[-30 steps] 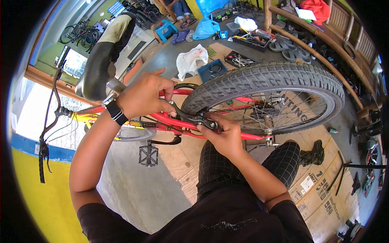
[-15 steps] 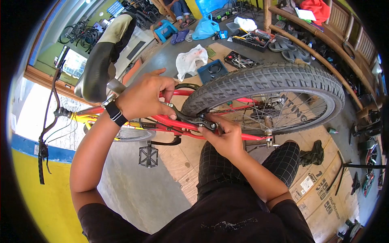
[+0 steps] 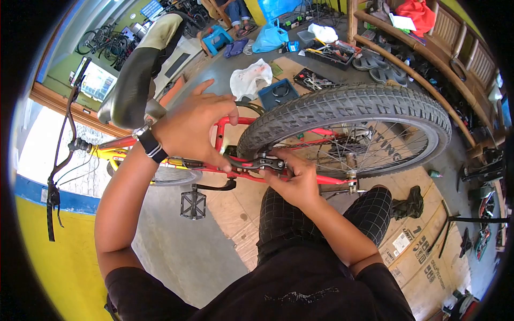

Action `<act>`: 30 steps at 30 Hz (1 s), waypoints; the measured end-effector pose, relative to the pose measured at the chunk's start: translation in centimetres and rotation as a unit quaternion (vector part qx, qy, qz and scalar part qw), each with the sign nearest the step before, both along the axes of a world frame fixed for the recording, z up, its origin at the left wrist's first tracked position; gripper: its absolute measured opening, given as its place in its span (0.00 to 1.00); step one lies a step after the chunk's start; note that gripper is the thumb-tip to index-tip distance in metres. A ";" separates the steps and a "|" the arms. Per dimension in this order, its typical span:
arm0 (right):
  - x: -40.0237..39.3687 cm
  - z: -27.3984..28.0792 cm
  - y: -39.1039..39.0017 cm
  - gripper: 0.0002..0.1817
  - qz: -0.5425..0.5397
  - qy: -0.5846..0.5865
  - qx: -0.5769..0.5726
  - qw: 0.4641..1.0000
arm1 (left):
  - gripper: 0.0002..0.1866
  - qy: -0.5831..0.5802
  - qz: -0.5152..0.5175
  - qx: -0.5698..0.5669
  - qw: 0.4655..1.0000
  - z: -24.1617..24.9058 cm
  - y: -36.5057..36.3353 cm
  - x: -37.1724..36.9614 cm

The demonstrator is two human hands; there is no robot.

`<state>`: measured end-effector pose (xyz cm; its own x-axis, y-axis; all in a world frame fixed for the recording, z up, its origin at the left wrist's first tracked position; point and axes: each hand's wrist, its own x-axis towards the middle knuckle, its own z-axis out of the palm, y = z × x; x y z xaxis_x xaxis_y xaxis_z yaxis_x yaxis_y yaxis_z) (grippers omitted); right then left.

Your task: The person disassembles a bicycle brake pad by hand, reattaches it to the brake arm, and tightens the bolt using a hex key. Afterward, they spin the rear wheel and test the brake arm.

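Note:
A red and yellow bicycle lies across in front of me, its red frame tube (image 3: pixel 249 175) running beside the knobby rear tyre (image 3: pixel 342 104). Along that tube sits a black brake arm (image 3: pixel 270 162), close to the wheel rim. My right hand (image 3: pixel 296 176) pinches its right end between thumb and fingers. Over the frame on the left, my left hand (image 3: pixel 195 125) has its fingers spread, the thumb tip right by the brake arm's left end. A watch with a black and white strap (image 3: pixel 151 144) is on my left wrist.
The saddle (image 3: pixel 131 85) rises beyond my left wrist, and a pedal (image 3: pixel 193 205) sticks out below the frame. Behind the tyre are a blue tray (image 3: pixel 278 94), a white cloth (image 3: pixel 250 79) and a toolbox (image 3: pixel 334 56). Cardboard (image 3: pixel 423 241) covers the floor; a person (image 3: pixel 239 13) sits farther back.
My left hand's fingers have spread from a curled pose. The brake arm's left end has swung down toward me, so it lies more along the tube; my right hand keeps its pinch.

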<state>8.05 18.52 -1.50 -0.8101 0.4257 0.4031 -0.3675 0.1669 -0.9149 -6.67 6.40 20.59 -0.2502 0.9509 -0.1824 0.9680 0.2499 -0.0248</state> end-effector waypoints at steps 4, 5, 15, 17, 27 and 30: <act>0.3 0.3 0.6 0.24 0.024 0.055 0.036 0.998 | 0.50 0.073 -0.040 0.009 0.996 -0.5 -0.6 1.3; 0.4 0.2 0.6 0.24 0.025 0.067 0.044 0.996 | 0.51 0.064 -0.027 0.012 0.997 -0.6 -0.9 2.1; 2.8 -0.3 0.0 0.25 -0.067 0.087 0.113 0.988 | 0.42 -0.128 0.063 0.144 0.979 -6.3 -5.1 9.0; 3.9 -0.9 -0.5 0.23 -0.095 0.055 0.077 0.991 | 0.37 -0.144 0.084 0.201 0.965 -8.2 -6.0 9.5; 6.3 -1.8 -0.8 0.10 -0.011 -0.096 0.012 0.995 | 0.18 -0.366 0.128 0.445 0.807 -15.0 -8.3 9.3; 6.4 -1.5 0.0 0.11 0.015 -0.092 0.007 0.996 | 0.14 -0.449 0.275 0.497 0.690 -14.8 -6.1 10.0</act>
